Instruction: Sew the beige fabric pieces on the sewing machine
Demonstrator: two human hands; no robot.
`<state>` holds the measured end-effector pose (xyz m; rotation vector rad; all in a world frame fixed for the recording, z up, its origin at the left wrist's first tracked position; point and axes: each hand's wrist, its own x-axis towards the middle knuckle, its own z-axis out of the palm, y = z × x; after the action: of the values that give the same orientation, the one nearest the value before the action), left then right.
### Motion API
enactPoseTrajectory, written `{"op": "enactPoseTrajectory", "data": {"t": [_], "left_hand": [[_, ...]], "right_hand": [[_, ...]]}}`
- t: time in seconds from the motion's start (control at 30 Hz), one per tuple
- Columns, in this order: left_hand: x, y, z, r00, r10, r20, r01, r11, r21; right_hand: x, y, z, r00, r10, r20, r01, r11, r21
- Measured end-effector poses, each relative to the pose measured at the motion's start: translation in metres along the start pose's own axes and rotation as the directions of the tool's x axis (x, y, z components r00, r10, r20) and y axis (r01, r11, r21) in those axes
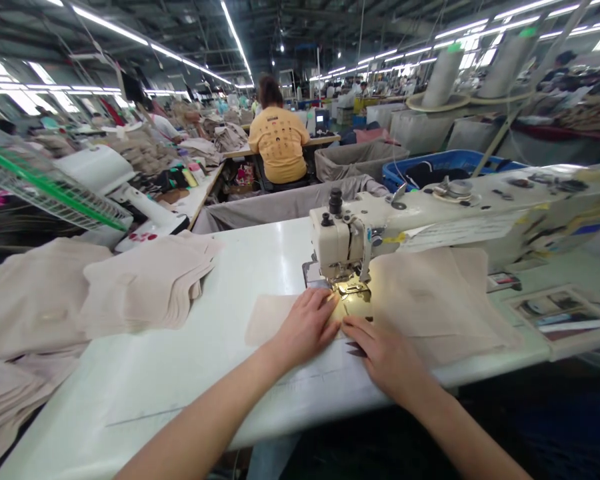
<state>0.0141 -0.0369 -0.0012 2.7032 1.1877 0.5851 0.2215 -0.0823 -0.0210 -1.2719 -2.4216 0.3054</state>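
A sewing machine (337, 243) stands on the white table, its lamp lighting the presser foot and needle plate (357, 307). Left of the foot, a beige fabric piece (270, 320) lies under my left hand (307, 325); its fingers are close together, pressing and holding the cloth near the needle. My right hand (387, 360) is closed, with the dark pointed blades of thread snips (356, 349) sticking out below its fingers. Its fingertips touch the work in front of the foot. A larger beige fabric panel (430, 293) lies right of the needle, partly behind my right hand.
Stacks of beige cut pieces (147, 283) cover the table's left side, beside a white fan (97, 167). Behind the table are a grey cloth bin (275, 203) and a blue basket (445, 160). A co-worker (279, 140) sits ahead. Thread cones (443, 77) stand upper right.
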Motion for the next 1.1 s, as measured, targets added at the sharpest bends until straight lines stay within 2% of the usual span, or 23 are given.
{"op": "enactPoseTrajectory", "data": {"t": [0.2, 0.6, 0.83, 1.1], "left_hand": [[0.005, 0.0, 0.005, 0.999, -0.048, -0.014, 0.048, 0.999, 0.017], [0.005, -0.002, 0.006, 0.999, -0.043, -0.017, 0.043, 0.999, 0.033], [0.004, 0.0, 0.006, 1.0, -0.024, -0.008, 0.025, 0.994, 0.11], [0.006, -0.004, 0.005, 1.0, -0.012, -0.007, 0.013, 0.99, 0.14]], "right_hand": [[0.005, -0.004, -0.002, 0.998, 0.039, 0.039, -0.039, 0.999, 0.0], [0.007, -0.003, -0.001, 0.998, 0.055, 0.031, -0.055, 0.998, -0.011], [0.006, -0.003, 0.001, 0.998, 0.062, 0.019, -0.061, 0.998, -0.031], [0.014, -0.007, -0.007, 0.993, 0.095, 0.067, -0.092, 0.994, -0.051]]}}
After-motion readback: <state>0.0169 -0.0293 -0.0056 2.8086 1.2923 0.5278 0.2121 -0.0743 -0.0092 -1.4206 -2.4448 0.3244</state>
